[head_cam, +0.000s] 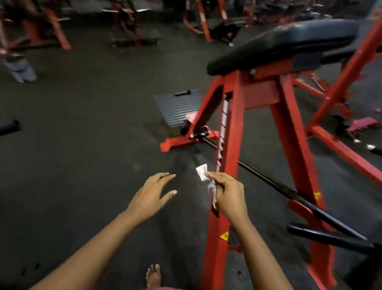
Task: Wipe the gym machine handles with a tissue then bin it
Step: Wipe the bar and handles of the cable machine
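Note:
My right hand pinches a small crumpled white tissue between thumb and fingers, just in front of the red upright post of a gym machine. My left hand hovers beside it over the floor, fingers spread, holding nothing. A black handle bar of the machine sticks out at the lower right, apart from both hands. The machine's black pad sits above the post. No bin is in view.
Dark rubber floor stretches to the left. A ridged grey footplate lies behind the machine's base. More red frames and benches stand at the back and right. My bare foot is at the bottom.

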Action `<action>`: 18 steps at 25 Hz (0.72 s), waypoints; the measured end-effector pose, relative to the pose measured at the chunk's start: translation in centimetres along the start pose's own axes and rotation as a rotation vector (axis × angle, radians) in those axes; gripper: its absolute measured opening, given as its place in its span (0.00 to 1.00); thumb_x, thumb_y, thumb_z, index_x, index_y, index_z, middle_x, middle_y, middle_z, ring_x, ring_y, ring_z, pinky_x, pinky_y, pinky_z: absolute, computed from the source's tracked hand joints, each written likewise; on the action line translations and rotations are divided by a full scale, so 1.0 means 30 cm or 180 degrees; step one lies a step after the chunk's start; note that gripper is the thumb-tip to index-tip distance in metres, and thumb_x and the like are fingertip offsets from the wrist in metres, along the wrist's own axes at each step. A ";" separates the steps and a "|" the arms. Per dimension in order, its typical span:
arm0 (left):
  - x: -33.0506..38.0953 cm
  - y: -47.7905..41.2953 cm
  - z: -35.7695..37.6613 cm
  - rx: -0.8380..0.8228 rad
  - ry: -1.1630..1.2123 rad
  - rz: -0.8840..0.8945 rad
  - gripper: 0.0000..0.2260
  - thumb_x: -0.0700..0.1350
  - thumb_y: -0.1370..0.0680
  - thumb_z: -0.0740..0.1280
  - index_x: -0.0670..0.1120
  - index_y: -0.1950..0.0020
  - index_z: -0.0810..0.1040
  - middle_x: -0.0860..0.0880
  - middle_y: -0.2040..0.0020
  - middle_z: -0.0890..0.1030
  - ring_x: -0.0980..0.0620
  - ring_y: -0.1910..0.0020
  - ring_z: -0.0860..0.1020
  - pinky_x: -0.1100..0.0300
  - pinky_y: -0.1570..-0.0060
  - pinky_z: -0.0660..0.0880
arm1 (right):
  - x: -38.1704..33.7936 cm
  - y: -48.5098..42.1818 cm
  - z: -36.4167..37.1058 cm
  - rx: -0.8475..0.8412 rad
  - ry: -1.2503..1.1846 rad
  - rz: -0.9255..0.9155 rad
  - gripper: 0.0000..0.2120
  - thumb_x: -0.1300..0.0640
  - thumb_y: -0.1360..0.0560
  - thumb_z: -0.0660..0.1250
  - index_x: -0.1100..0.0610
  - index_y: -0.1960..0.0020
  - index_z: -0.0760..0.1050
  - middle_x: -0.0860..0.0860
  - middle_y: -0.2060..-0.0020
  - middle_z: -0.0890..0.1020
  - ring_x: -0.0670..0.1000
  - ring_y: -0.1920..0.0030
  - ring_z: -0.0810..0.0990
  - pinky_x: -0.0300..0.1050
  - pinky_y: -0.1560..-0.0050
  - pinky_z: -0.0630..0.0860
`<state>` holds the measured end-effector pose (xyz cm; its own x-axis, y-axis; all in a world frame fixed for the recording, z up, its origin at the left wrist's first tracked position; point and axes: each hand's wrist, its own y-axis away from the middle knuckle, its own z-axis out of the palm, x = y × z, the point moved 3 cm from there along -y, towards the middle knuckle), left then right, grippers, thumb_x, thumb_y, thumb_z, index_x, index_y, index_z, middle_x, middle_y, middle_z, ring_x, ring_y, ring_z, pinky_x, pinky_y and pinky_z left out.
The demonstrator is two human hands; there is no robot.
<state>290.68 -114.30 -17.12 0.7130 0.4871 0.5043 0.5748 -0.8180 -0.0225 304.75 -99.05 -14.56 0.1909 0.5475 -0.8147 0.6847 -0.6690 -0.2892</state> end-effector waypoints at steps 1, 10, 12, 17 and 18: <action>-0.055 -0.015 -0.049 0.0088 -0.0123 -0.0073 0.23 0.54 0.22 0.62 0.50 0.28 0.65 0.50 0.30 0.67 0.51 0.30 0.64 0.55 0.31 0.62 | -0.021 -0.060 0.055 -0.0130 0.0000 -0.0083 0.20 0.77 0.35 0.59 0.63 0.49 0.81 0.56 0.51 0.83 0.40 0.53 0.77 0.17 0.50 0.64; -0.408 -0.289 -0.365 0.0559 -0.0578 -0.0532 0.23 0.55 0.22 0.61 0.48 0.29 0.64 0.49 0.32 0.69 0.49 0.33 0.67 0.57 0.34 0.63 | -0.189 -0.565 0.509 -0.0586 -0.0301 -0.0482 0.22 0.77 0.35 0.58 0.62 0.48 0.81 0.55 0.50 0.83 0.47 0.51 0.79 0.19 0.49 0.66; -0.468 -0.366 -0.410 0.0647 -0.0609 -0.0605 0.23 0.55 0.22 0.60 0.49 0.28 0.64 0.50 0.32 0.68 0.49 0.33 0.67 0.56 0.35 0.65 | -0.217 -0.665 0.592 -0.0690 -0.0283 -0.0536 0.23 0.77 0.35 0.57 0.61 0.47 0.80 0.55 0.49 0.82 0.48 0.49 0.79 0.22 0.47 0.66; -0.666 -0.516 -0.504 0.0763 -0.0617 -0.1025 0.24 0.55 0.22 0.60 0.49 0.28 0.62 0.49 0.31 0.67 0.48 0.33 0.67 0.55 0.36 0.66 | -0.287 -0.885 0.803 -0.0995 -0.0187 -0.0724 0.22 0.76 0.32 0.57 0.61 0.45 0.80 0.55 0.47 0.82 0.49 0.46 0.79 0.27 0.45 0.66; -0.701 -0.527 -0.513 0.0771 -0.0574 -0.1124 0.24 0.55 0.22 0.60 0.49 0.27 0.62 0.49 0.31 0.67 0.48 0.33 0.67 0.55 0.36 0.66 | -0.299 -0.917 0.842 -0.1062 -0.0179 -0.0740 0.22 0.76 0.32 0.57 0.60 0.45 0.80 0.54 0.46 0.81 0.49 0.45 0.78 0.29 0.43 0.68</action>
<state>260.43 -116.32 -14.09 0.5027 0.7861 0.3597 0.8570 -0.5077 -0.0881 266.44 -98.23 -11.99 -0.0283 0.6303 -0.7758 0.8974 -0.3258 -0.2974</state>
